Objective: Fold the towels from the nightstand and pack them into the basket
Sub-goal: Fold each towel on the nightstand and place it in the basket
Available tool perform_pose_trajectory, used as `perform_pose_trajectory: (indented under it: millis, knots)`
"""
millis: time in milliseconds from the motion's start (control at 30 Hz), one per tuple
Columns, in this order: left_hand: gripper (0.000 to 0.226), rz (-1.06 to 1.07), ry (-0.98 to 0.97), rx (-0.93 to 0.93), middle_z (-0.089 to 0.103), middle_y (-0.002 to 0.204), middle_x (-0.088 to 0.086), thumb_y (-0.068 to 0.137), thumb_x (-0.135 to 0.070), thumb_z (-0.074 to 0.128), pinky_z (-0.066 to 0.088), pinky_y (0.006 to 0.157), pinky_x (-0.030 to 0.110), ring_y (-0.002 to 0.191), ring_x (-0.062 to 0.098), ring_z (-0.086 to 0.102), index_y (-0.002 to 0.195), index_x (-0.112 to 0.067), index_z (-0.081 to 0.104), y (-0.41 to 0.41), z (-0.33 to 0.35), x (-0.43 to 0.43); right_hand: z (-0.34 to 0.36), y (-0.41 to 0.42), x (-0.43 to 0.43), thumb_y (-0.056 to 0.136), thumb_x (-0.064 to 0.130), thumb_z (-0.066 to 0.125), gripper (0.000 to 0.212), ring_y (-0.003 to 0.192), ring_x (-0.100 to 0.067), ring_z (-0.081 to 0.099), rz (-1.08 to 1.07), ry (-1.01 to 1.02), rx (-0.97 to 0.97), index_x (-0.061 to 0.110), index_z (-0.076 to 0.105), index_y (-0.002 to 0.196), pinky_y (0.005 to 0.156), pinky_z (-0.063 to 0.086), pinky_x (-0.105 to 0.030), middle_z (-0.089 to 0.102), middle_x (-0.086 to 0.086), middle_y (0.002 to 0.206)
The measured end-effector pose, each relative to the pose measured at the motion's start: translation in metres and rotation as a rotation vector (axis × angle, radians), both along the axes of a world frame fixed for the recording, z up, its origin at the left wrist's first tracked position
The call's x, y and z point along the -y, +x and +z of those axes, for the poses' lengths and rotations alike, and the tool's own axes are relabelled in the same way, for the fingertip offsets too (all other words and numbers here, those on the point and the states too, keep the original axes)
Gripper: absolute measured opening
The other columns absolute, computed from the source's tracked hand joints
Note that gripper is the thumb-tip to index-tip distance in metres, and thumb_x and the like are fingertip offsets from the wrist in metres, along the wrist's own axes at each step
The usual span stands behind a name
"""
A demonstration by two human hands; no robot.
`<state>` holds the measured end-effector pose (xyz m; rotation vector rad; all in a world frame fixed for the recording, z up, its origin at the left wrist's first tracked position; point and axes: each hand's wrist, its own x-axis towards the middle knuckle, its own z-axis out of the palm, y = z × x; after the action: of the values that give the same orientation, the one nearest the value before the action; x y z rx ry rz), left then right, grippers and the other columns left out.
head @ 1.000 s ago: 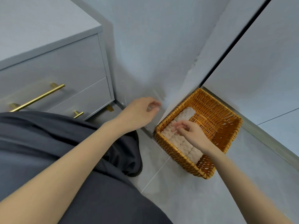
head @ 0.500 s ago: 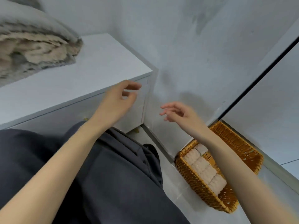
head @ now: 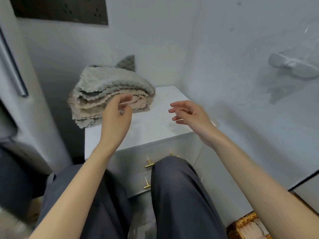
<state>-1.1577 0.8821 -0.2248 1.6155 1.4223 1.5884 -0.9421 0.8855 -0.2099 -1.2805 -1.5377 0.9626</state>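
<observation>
With fingers loosely curled and empty, the left hand hovered by the towel stack on the nightstand, the right hand relaxed, holding nothing.

White nightstand: towel stack on top, at back left, reaching left edge. Basket low beside nightstand's right, folded towels inside.

White nightstand with gold drawer handles in a corner of pale grey walls. Dark socket panel high above it.
</observation>
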Motion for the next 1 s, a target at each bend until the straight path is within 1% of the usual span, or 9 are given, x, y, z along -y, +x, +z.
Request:
perform_pose_trajectory:
  millis: [133,200,267,333,400,600,700,867,1000]
  knots:
    - [0.039,0.144,-0.021,-0.057,0.054,0.124,-0.008,0.093,-0.003,0.046,0.035,0.082,-0.002,0.107,0.004,0.049,0.127,-0.017,0.056,-0.021,-0.012,-0.015,0.01,-0.037,-0.028,0.093,0.008,0.05,0.024,0.083,-0.012,0.067,0.006,0.073,0.036,0.024,0.066,0.102,0.082,0.056,-0.03,0.07,0.009,0.101]
    - [0.042,0.181,-0.014,-0.122,0.05,0.131,-0.004,0.092,-0.001,0.047,0.037,0.096,0.01,0.117,0.009,0.046,0.132,-0.015,0.053,-0.027,-0.017,-0.022,0.013,-0.056,-0.042,0.092,0.008,0.051,0.025,0.089,-0.018,0.066,0.01,0.11,0.077,0.027,0.065,0.1,0.085,0.054,-0.033,0.068,0.01,0.104]
    - [0.046,0.204,-0.021,-0.24,0.043,0.143,0.002,0.092,-0.003,0.048,0.025,0.113,0.027,0.133,0.017,0.036,0.136,-0.013,0.048,-0.031,-0.022,-0.029,0.015,-0.076,-0.056,0.091,0.008,0.052,0.026,0.086,-0.006,0.063,0.025,0.156,0.106,0.027,0.065,0.101,0.082,0.053,-0.025,0.066,0.014,0.106]
    - [0.05,0.228,-0.057,-0.372,0.033,0.152,0.002,0.093,-0.009,0.049,0.009,0.112,0.022,0.14,0.02,0.025,0.143,-0.013,0.041,-0.037,-0.026,-0.035,0.018,-0.096,-0.071,0.09,0.007,0.053,0.026,0.072,0.009,0.057,0.044,0.222,0.145,0.025,0.065,0.103,0.072,0.046,-0.009,0.065,0.015,0.106]
    - [0.054,0.266,-0.078,-0.499,0.028,0.155,0.001,0.094,-0.015,0.049,0.01,0.111,0.024,0.139,0.024,0.023,0.146,-0.015,0.035,-0.043,-0.031,-0.038,0.019,-0.116,-0.084,0.089,0.008,0.055,0.025,0.07,0.004,0.055,0.052,0.288,0.215,0.021,0.066,0.108,0.07,0.042,-0.01,0.064,0.012,0.109]
    - [0.055,0.328,-0.125,-0.588,0.03,0.153,0.002,0.095,-0.02,0.049,0.021,0.111,0.039,0.133,0.027,0.023,0.148,-0.016,0.033,-0.054,-0.034,-0.04,0.014,-0.154,-0.121,0.089,0.014,0.057,0.036,0.118,-0.012,0.049,0.063,0.463,0.535,0.025,0.06,0.123,0.095,0.039,-0.025,0.055,0.004,0.13]
    - [0.056,0.322,-0.145,-0.624,0.028,0.154,0.0,0.096,-0.023,0.047,0.02,0.111,0.04,0.135,0.025,0.02,0.149,-0.018,0.029,-0.055,-0.035,-0.043,0.014,-0.162,-0.132,0.089,0.018,0.056,0.029,0.116,-0.017,0.051,0.003,0.472,0.562,0.025,0.064,0.116,0.086,0.043,-0.029,0.059,0.002,0.124]
    - [0.058,0.325,-0.162,-0.646,0.017,0.158,-0.004,0.098,-0.026,0.043,0.017,0.111,0.038,0.135,0.023,0.016,0.151,-0.02,0.022,-0.052,-0.036,-0.046,0.024,-0.162,-0.138,0.096,0.021,0.048,0.018,0.077,-0.018,0.061,-0.124,0.433,0.34,0.018,0.063,0.104,0.063,0.042,-0.031,0.065,0.004,0.09]
    - [0.057,0.319,-0.167,-0.658,0.016,0.159,-0.002,0.098,-0.026,0.042,0.019,0.111,0.039,0.136,0.024,0.016,0.151,-0.019,0.022,-0.048,-0.037,-0.047,0.034,-0.138,-0.141,0.097,0.016,0.044,0.018,0.089,-0.01,0.053,-0.284,0.362,0.113,0.016,0.06,0.106,0.073,0.036,-0.02,0.059,0.007,0.098]
